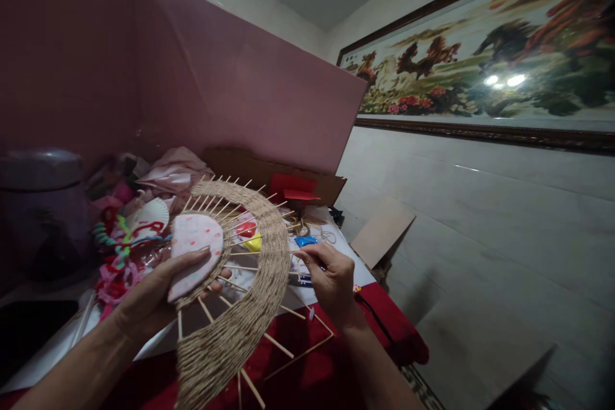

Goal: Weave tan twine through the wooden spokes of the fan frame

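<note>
Holding the woven fan [275, 237] above the counter [408, 333], we do best to steady its padded centre [196, 237] between our left hand's [156, 288] thumb and fingers, while our right hand's [331, 272] grip pinches, apparently, one thin stick's [293, 252] tip without bending it.

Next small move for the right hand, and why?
I'd probably shift the right hand along to another stick: it pinches at one tip beyond the woven band, other tips jut out nearby, and the left hand grips the cloth centre.
</note>
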`<action>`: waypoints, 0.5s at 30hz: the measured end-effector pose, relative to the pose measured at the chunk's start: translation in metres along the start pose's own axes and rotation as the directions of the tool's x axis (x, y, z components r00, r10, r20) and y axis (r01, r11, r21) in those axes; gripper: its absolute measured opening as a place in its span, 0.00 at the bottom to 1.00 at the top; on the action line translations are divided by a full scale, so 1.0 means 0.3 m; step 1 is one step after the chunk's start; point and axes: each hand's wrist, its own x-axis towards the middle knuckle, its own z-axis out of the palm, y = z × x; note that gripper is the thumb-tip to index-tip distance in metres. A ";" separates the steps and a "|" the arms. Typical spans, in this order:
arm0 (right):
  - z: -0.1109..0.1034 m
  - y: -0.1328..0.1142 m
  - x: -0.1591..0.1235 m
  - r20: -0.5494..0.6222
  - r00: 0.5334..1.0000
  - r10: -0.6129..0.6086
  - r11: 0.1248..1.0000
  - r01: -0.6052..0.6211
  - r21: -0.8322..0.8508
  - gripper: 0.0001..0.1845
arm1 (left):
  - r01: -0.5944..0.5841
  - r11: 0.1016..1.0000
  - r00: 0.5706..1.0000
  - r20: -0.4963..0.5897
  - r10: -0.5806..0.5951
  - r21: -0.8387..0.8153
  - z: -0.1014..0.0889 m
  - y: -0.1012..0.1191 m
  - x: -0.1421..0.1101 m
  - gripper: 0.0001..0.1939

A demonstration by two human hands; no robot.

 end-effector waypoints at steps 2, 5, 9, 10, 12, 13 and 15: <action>-0.003 0.000 0.004 -0.003 1.000 -0.014 1.000 0.014 -0.015 0.05 | 0.014 1.000 1.000 0.008 -0.014 -0.001 0.000 0.003 -0.001 0.05; -0.009 0.004 0.008 -0.008 1.000 -0.017 0.999 0.017 -0.033 0.05 | 0.015 1.000 1.000 0.013 -0.015 -0.006 -0.002 0.005 -0.002 0.05; -0.016 0.011 0.019 0.019 1.000 -0.020 0.998 0.021 -0.051 0.05 | 0.022 1.000 1.000 -0.009 -0.022 0.012 -0.008 0.004 0.000 0.06; -0.020 0.012 0.024 0.031 0.999 -0.018 0.998 0.019 -0.051 0.06 | 0.042 0.999 0.999 -0.008 -0.042 0.021 -0.009 0.003 0.000 0.06; -0.028 0.015 0.037 0.064 0.998 -0.006 0.999 0.009 -0.048 0.05 | 0.078 0.996 0.997 0.009 -0.079 0.042 -0.010 0.004 -0.001 0.05; -0.032 0.018 0.044 0.084 0.996 0.004 0.999 0.000 -0.045 0.05 | 0.088 0.995 0.996 0.023 -0.089 0.050 -0.010 0.005 -0.002 0.05; -0.040 0.028 0.058 0.116 0.993 0.029 0.999 -0.026 -0.031 0.06 | 0.105 0.993 0.993 0.043 -0.108 0.060 -0.008 0.006 -0.005 0.06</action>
